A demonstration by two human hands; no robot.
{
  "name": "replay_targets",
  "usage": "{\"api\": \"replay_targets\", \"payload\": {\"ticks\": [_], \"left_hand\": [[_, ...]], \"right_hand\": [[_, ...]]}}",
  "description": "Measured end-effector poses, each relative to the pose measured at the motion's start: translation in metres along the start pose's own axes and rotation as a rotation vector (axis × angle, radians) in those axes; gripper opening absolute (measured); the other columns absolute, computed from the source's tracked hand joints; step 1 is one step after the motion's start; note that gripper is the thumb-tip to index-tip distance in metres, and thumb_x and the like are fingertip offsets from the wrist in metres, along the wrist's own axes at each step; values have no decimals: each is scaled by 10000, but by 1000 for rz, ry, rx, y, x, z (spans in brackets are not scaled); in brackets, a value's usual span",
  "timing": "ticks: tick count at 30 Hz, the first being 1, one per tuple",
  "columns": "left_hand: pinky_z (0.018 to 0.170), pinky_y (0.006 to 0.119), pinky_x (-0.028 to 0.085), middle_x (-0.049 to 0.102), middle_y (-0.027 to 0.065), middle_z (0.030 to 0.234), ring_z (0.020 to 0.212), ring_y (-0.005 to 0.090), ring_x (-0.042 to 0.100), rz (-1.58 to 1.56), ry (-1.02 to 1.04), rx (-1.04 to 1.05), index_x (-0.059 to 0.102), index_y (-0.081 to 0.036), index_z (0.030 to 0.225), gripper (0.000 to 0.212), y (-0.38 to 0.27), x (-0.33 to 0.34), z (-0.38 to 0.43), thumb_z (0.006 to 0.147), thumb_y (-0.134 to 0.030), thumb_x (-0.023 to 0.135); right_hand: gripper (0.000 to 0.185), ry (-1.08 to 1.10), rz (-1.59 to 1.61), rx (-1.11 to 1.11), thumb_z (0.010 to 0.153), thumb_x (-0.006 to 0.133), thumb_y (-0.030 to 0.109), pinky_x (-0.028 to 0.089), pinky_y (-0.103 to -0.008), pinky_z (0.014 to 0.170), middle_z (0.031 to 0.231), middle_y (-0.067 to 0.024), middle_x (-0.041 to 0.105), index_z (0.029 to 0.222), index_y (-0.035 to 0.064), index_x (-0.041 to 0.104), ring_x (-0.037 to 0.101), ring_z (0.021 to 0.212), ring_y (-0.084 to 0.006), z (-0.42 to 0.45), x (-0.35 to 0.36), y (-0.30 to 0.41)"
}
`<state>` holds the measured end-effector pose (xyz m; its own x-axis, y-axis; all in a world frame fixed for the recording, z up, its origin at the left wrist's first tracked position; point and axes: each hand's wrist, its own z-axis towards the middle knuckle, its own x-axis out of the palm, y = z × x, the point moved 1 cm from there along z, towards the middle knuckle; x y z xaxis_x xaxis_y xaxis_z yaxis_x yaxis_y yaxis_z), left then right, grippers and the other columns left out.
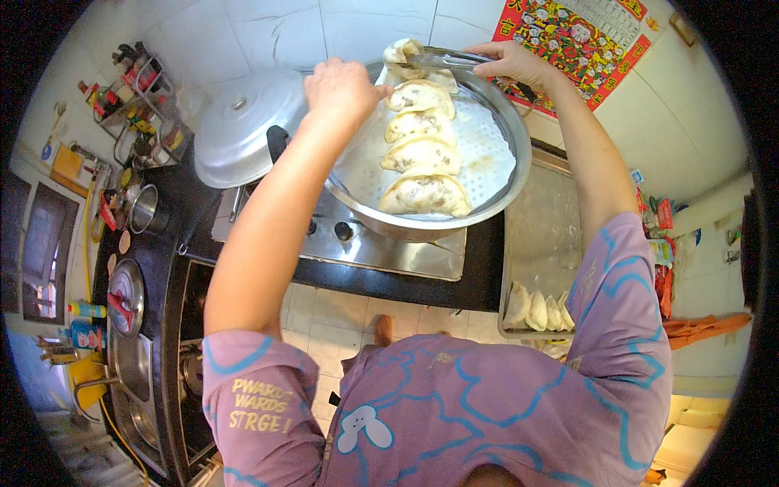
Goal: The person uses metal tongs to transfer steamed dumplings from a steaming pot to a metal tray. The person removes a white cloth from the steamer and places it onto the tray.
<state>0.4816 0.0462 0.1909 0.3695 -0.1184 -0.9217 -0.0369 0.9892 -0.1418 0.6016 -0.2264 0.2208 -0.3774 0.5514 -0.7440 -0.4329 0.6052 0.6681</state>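
Note:
My right hand (516,68) holds metal tongs (453,58) over the far side of a round metal steamer (414,226). The tip of the tongs is at a dumpling (403,51), which stands tilted up at the far end of the row. My left hand (342,88) is at the steamer's left far rim, thumb pointing towards the row; its fingers are hidden, so I cannot tell what they grip. Several large crescent dumplings (424,195) with browned patches lie in a line on perforated white liner paper (487,146).
The steamer sits over a steel gas stove (389,255). A domed aluminium lid (249,131) leans at its left. To the right, a metal tray (538,225) bears several pale dumplings (537,310). A sink (135,365) and a pot lid (126,286) are along the left counter.

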Motion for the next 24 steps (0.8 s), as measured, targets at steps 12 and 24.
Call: {"api": "replay_targets", "payload": {"ticks": [12, 24], "left_hand": [[892, 432, 483, 695, 153, 1088, 1063, 321, 647, 95, 165, -107, 740, -100, 1011, 282, 26, 50, 53, 813, -244, 601], [831, 265, 478, 692, 100, 992, 904, 150, 618, -811, 25, 242, 649, -34, 1217, 357, -14, -81, -43, 910, -216, 636]], "right_hand": [[517, -28, 204, 23, 835, 721, 316, 307, -197, 453, 797, 47, 603, 1295, 108, 610, 421, 563, -33, -13, -3, -36], [633, -389, 422, 23, 832, 691, 237, 449, -218, 552, 955, -60, 687, 1383, 8, 480, 569, 664, -76, -144, -67, -55]]}}
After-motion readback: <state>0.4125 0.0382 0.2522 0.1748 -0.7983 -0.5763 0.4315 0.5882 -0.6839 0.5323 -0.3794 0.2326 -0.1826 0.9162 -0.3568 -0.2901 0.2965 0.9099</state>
